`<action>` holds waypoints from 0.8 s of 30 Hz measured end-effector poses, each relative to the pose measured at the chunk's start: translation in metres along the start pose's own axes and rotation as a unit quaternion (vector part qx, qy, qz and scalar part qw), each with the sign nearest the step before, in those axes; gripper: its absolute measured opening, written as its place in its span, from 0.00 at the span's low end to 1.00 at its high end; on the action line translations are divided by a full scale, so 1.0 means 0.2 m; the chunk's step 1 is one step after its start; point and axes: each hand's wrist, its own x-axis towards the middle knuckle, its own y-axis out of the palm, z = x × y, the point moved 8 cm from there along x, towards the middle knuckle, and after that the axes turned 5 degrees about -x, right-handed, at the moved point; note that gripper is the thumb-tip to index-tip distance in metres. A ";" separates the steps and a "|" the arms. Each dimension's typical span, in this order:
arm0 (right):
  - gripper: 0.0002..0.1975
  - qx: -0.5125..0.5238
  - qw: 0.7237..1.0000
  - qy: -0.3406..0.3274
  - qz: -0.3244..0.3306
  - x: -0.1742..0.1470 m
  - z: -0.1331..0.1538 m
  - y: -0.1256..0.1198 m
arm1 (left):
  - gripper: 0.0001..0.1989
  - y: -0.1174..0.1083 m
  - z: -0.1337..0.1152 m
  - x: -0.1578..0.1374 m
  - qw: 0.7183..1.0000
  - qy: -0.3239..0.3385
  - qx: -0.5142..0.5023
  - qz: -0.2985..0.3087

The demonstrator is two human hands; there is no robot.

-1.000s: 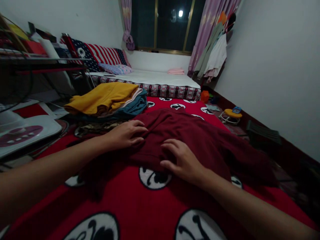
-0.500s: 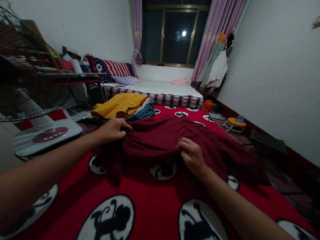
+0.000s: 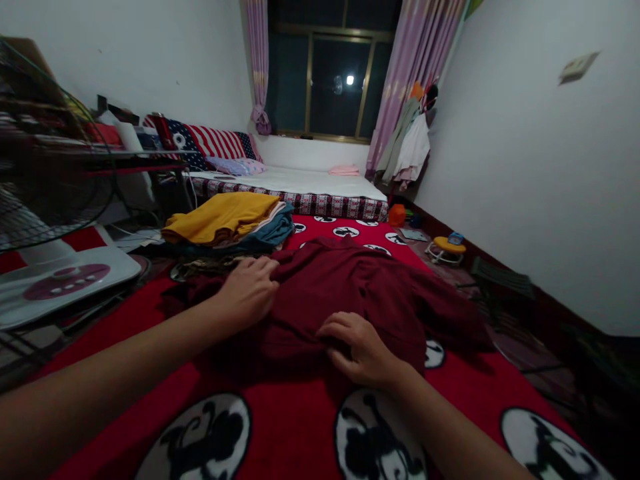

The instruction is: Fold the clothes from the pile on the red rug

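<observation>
A dark red long-sleeved garment (image 3: 320, 293) lies spread and wrinkled across a red blanket (image 3: 280, 413) patterned with black-and-white ovals. My left hand (image 3: 253, 287) rests on the left part of the garment, its fingers stretched over the cloth; the thumb is hidden. Along the near edge, my right hand (image 3: 355, 343) touches the cloth with fingers loosely bent and a gap between them and the thumb. One sleeve reaches out to the right, while my left forearm partly covers the other. Beyond my left hand sits a stack of folded clothes, with a yellow garment (image 3: 223, 217) on top and a teal one (image 3: 273, 230) lower down.
A fan base (image 3: 70, 277) and a cluttered desk (image 3: 150, 157) stand at the left. At the far end is a bed (image 3: 300, 177) below the window. Along the right are a small yellow stool (image 3: 447, 247) and a dark green folding seat (image 3: 503, 279).
The garment's near edge has come down onto the blanket. My left hand has moved right and loosened its pinch; my right hand has moved left and nearer, its fingers opening. The view has turned right.
</observation>
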 end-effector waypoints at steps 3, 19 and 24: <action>0.23 -0.023 0.999 0.024 -0.032 -0.09 -0.03 -0.15 | 0.17 0.08 -0.28 -0.05 0.981 0.105 -0.149 0.063; 0.20 -0.145 0.961 0.237 -0.019 -0.42 -0.49 -0.45 | 0.27 0.16 -0.09 -0.02 0.974 0.076 -0.201 0.071; 0.18 -0.035 0.938 0.305 0.160 -0.55 -0.49 -0.52 | 0.17 0.13 -0.01 -0.09 0.912 0.074 -0.299 0.271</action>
